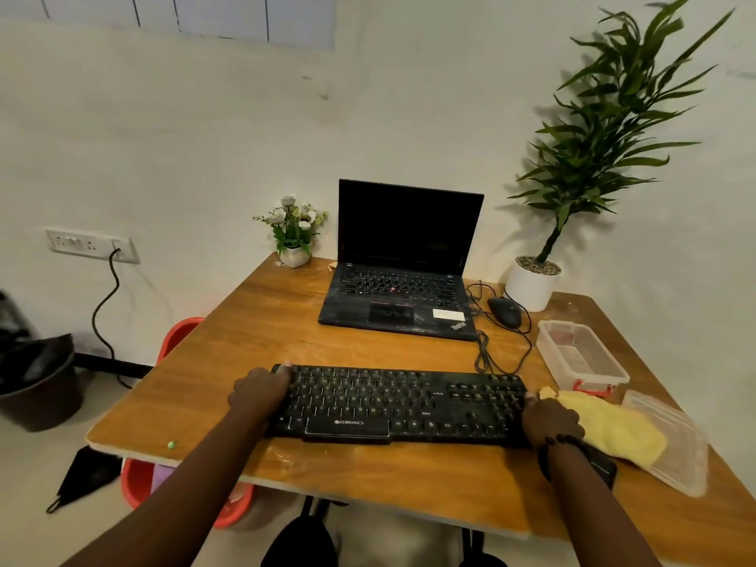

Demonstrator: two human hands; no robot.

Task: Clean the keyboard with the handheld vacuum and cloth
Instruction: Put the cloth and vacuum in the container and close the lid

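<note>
Black keyboard (pixel 403 405) lies flat near the table's (pixel 253 345) front edge. Left hand (pixel 258 392) grasps its left end; right hand (pixel 550 421) grasps its right end, just beside the yellow cloth (pixel 613 429). Laptop (pixel 399 263) stands open toward the far edge.
</note>
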